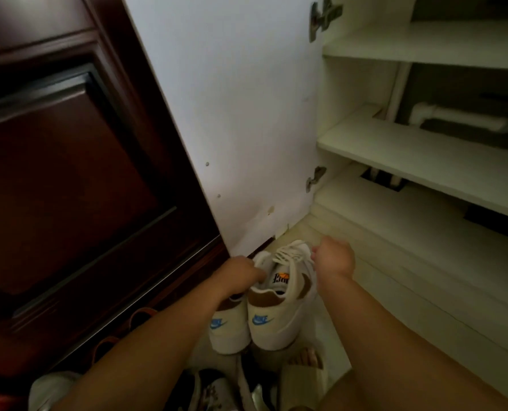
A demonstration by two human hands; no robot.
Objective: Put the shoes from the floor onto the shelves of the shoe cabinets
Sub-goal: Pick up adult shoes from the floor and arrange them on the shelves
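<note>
Gripping sneakers point(279, 304) (apparently both hands)

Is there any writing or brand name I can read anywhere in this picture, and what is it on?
"NIKE" with a swoosh, in blue: on the heel of the right sneaker.
Blue swoosh logo, lettering mostly hidden by the arm: on the heel of the left sneaker.
Black lettering beside an orange ball: on the right sneaker's insole label, upside down and too blurred to read.
Nothing else bears text.

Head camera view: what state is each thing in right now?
Cabinet door: swung open.
Shelves: bare where visible.
White sneakers: paired, heels toward the camera, held at both hands.
Left hand: fingers inside a sneaker.
Right hand: closed at the laces.
Dark wooden door: shut.
</note>
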